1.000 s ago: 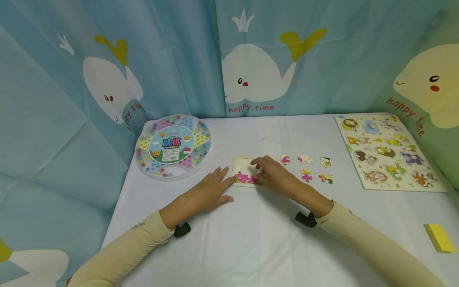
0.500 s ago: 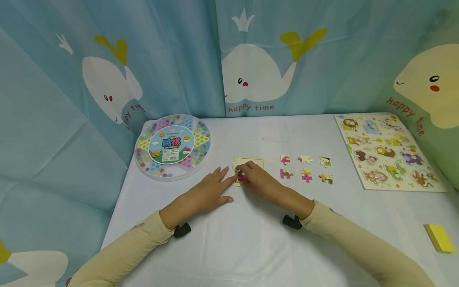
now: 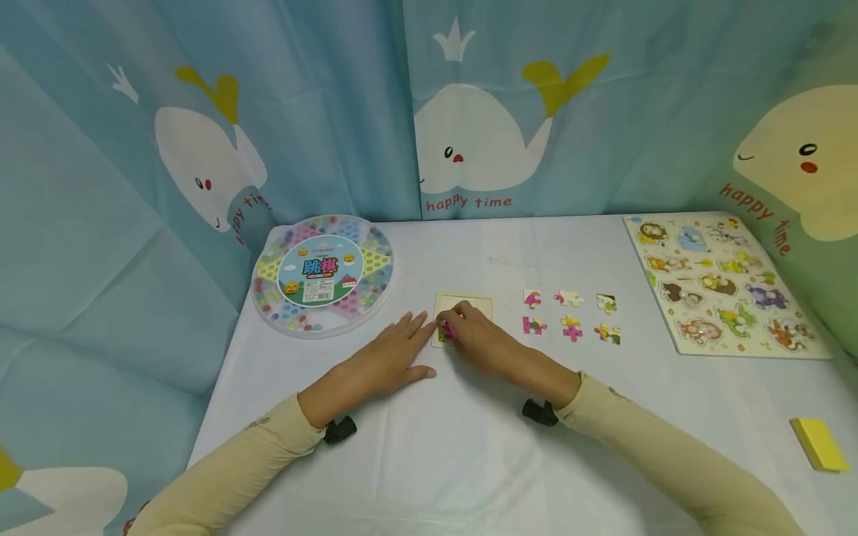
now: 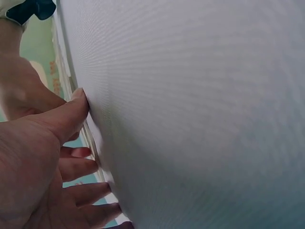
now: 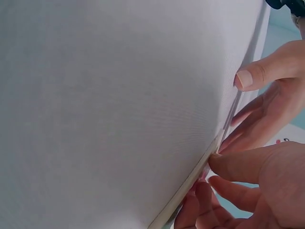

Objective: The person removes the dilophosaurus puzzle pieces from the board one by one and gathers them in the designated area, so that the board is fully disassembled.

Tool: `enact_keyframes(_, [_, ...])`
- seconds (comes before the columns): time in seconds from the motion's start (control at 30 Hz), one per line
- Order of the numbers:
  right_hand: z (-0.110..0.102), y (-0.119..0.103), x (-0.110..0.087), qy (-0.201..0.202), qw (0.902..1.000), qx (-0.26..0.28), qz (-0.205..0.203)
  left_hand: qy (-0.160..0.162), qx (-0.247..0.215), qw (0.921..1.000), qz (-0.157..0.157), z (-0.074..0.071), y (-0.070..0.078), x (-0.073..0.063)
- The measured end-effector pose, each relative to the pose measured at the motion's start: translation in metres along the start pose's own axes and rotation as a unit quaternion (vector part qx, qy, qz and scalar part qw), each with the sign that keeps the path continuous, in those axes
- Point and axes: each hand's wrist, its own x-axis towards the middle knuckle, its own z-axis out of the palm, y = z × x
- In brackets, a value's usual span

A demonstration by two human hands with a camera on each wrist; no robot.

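My left hand (image 3: 384,357) lies flat on the table, fingers straight, with its index fingertip at the left edge of a small wooden puzzle tray (image 3: 484,301). Over the tray's left part, my right hand (image 3: 481,339) pinches a pink puzzle piece (image 3: 449,330) between thumb and fingers. Green shows just below that piece; the hand hides most of the tray's lower part. In the right wrist view, the right thumb and fingers (image 5: 233,164) meet at the tray's rim (image 5: 181,193), with a little pink between them. The left wrist view shows the left hand (image 4: 43,152) with its fingertips on the cloth.
Several loose puzzle pieces (image 3: 572,328) lie in two rows right of the tray. A round Chinese checkers box (image 3: 322,275) stands at the back left. An animal puzzle board (image 3: 731,283) lies at the far right, a yellow block (image 3: 819,444) in front of it.
My right hand has moved left across the tray and grips a pink piece at its left side, which now looks tilted up. The left hand stays nearly still.
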Motion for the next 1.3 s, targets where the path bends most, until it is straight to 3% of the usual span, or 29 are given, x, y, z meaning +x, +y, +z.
enact_keyframes(0.27, [0.001,0.003,0.001,-0.001,0.9999,0.013,0.004,0.001,0.007,1.0,0.001,0.0,0.0,0.0])
enact_keyframes(0.6, [-0.003,0.007,-0.002,0.001,0.9976,0.068,0.012,0.002,0.006,1.0,-0.001,0.0,0.001,0.001])
enact_keyframes(0.87, [-0.009,0.005,-0.004,0.028,0.9974,0.066,0.005,0.004,0.003,1.0,0.001,-0.001,0.002,0.0])
enact_keyframes(1.07, [-0.016,0.006,-0.005,0.041,0.9936,0.105,0.009,0.006,0.002,1.0,-0.001,-0.002,0.002,-0.001])
enact_keyframes(1.17, [-0.019,0.007,-0.006,0.04,0.9917,0.122,0.002,0.005,-0.001,1.0,-0.002,-0.002,0.003,-0.002])
enact_keyframes(1.3, [-0.027,0.008,-0.01,0.026,0.9904,0.134,0.024,0.002,-0.005,1.0,-0.003,-0.001,0.002,-0.002])
